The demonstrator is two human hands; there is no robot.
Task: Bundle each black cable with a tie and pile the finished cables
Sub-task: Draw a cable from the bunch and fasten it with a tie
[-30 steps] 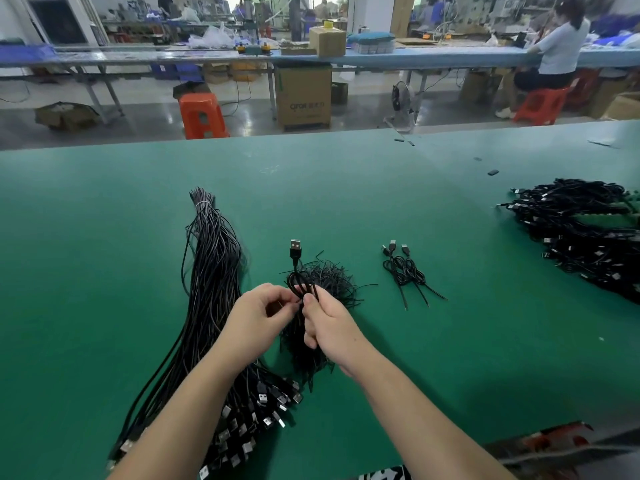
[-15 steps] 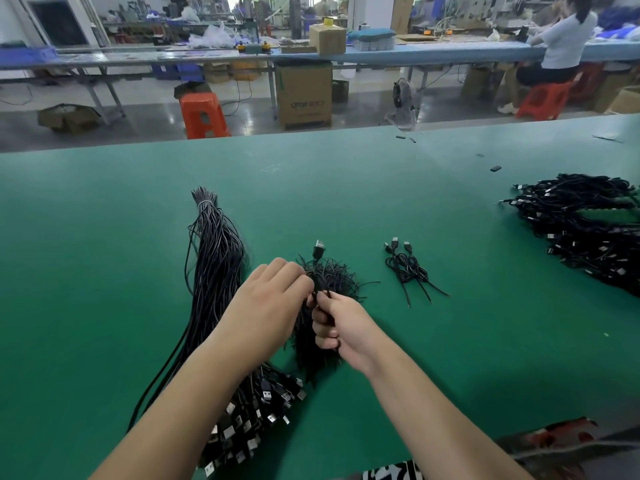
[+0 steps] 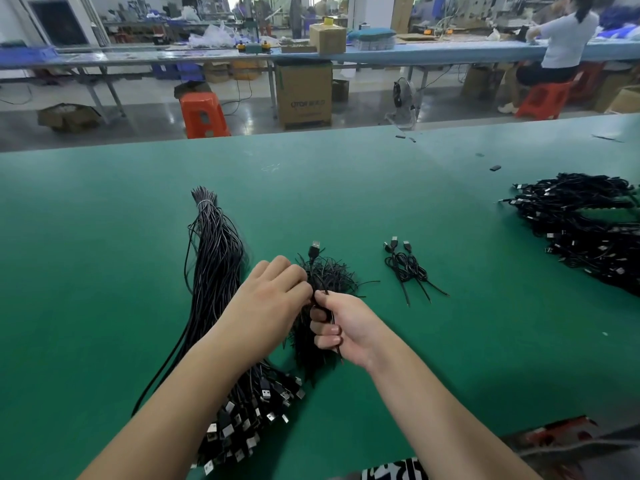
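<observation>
- Left hand and right hand: both bare, no gloves, rings or watch.
- Forearms bare along their whole visible length; no sleeves.
- Black-and-white patterned garment at the near edge.

Factory assembly floor, cable production line. Long green work table near; far side has a parallel blue bench loaded with cartons and parts. Cardboard box and orange plastic stool on the polished concrete floor. Seated worker far right. Bulk black USB cables left, another heap right.
</observation>
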